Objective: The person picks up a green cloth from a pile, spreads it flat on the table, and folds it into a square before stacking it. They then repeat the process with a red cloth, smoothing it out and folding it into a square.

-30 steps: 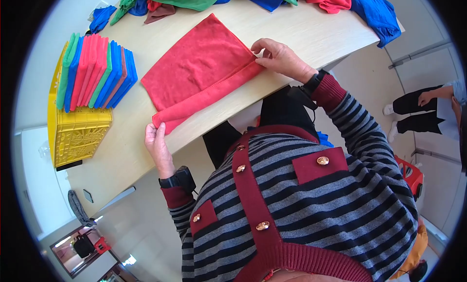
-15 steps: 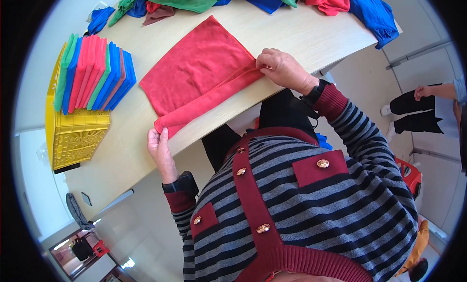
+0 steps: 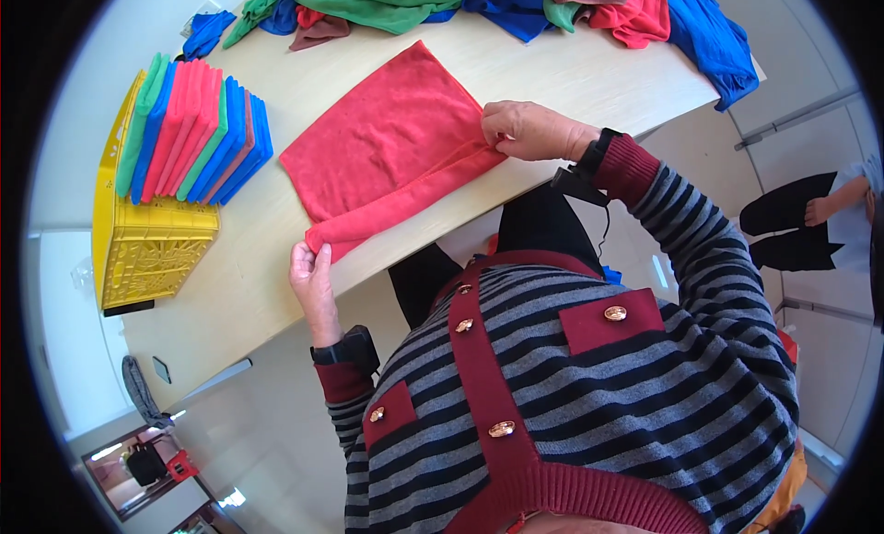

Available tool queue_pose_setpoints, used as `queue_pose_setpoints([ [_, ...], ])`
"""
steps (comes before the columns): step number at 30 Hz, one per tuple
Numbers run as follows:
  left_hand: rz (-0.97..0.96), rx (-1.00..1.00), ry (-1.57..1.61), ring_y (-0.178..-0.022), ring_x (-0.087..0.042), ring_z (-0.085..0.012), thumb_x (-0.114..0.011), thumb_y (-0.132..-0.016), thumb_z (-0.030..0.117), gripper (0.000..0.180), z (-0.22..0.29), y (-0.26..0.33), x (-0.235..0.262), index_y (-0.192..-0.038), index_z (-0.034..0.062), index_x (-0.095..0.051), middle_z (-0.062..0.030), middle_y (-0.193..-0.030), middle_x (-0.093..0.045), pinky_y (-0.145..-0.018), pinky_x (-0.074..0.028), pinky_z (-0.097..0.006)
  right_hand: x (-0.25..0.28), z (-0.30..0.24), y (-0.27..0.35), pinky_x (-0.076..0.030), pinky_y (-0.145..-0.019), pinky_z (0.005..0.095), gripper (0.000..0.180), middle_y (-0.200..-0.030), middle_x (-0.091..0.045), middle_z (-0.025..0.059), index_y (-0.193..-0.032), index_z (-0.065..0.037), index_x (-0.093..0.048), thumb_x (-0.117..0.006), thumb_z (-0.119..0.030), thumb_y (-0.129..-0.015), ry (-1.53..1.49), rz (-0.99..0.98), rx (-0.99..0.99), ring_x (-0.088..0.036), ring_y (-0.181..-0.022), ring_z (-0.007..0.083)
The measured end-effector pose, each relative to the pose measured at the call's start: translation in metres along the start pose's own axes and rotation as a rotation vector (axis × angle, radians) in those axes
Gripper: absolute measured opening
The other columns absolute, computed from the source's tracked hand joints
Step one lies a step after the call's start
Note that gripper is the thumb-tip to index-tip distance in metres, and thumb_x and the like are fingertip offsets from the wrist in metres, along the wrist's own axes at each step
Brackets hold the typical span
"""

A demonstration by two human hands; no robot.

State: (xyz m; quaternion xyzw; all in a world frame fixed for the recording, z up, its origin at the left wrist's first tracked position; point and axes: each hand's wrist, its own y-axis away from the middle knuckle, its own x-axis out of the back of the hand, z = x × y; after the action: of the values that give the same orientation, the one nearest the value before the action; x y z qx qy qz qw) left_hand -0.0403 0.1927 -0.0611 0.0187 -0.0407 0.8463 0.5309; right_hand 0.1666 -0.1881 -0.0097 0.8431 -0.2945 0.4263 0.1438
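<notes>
A red cloth lies spread on the pale table, with a strip along its near edge folded over toward the far side. My left hand pinches the near left corner of that fold between thumb and fingers. At the fold's right end, my right hand has its fingers closed on the cloth's edge. The right fingertips are partly hidden by the hand itself. The cloth's far part lies flat with slight wrinkles.
A yellow plastic basket at the left holds upright folded cloths in green, blue, red and brown. Loose cloths are heaped along the far edge. The table's near edge runs by my body. Another person's hand shows far right.
The view has shifted slightly. My right hand has turned a little at the cloth's right end, its wrist now more level. My left hand keeps its pinch on the left corner.
</notes>
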Motion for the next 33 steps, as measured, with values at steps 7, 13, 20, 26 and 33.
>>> queue_pose_setpoints([
  [7, 0.021, -0.051, -0.073, -0.093, -0.059, -0.0064, -0.065, -0.098, 0.006, 0.01, 0.005, -0.004, 0.001, -0.106, 0.0004, -0.065, 0.0003, -0.1, -0.066, -0.085, -0.047, -0.022, -0.001, 0.003, -0.001, -0.052, -0.085, 0.0341, 0.006, -0.098, -0.062, 0.0115, -0.092, -0.002, -0.065, -0.063, -0.005, -0.088, -0.09, -0.011, -0.079, -0.063, -0.093, 0.0251],
  [13, 0.074, -0.07, -0.002, -0.09, -0.058, -0.0048, -0.067, -0.097, 0.007, 0.011, 0.013, -0.002, -0.005, -0.105, -0.0004, -0.065, 0.0019, -0.097, -0.065, -0.081, -0.047, -0.021, -0.001, 0.004, -0.003, -0.051, -0.081, 0.0304, 0.009, -0.09, -0.06, 0.0075, -0.096, -0.002, -0.065, -0.064, -0.002, -0.088, -0.213, -0.084, -0.166, -0.06, -0.086, 0.0191],
  [20, 0.03, -0.088, -0.063, -0.083, -0.053, -0.0038, -0.068, -0.096, 0.005, 0.011, 0.021, -0.002, -0.003, -0.105, 0.0013, -0.065, 0.0044, -0.091, -0.06, -0.076, -0.045, -0.02, 0.001, 0.001, 0.0, -0.051, -0.079, 0.0289, 0.013, -0.087, -0.061, 0.0057, -0.1, -0.003, -0.064, -0.062, 0.001, -0.088, -0.293, -0.071, -0.158, -0.059, -0.083, 0.0172],
  [26, 0.036, -0.185, -0.171, -0.086, -0.053, -0.0041, -0.067, -0.096, 0.004, 0.01, 0.037, -0.011, 0.016, -0.105, 0.0027, -0.064, 0.0047, -0.092, -0.059, -0.079, -0.044, -0.02, 0.006, 0.005, 0.002, -0.051, -0.078, 0.0304, 0.013, -0.088, -0.06, 0.0077, -0.102, -0.002, -0.063, -0.061, 0.002, -0.089, -0.005, 0.163, 0.137, -0.062, -0.085, 0.0205],
  [33, 0.031, -0.36, -0.277, -0.086, -0.052, -0.0041, -0.066, -0.096, 0.005, 0.006, 0.13, -0.036, 0.027, -0.102, 0.0045, -0.064, 0.0042, -0.092, -0.059, -0.078, -0.044, -0.02, 0.1, -0.033, -0.009, -0.05, -0.081, 0.0271, 0.014, -0.094, -0.061, 0.007, -0.105, -0.001, -0.062, -0.061, 0.003, -0.092, 0.111, 0.421, 0.303, -0.061, -0.089, 0.0177],
])
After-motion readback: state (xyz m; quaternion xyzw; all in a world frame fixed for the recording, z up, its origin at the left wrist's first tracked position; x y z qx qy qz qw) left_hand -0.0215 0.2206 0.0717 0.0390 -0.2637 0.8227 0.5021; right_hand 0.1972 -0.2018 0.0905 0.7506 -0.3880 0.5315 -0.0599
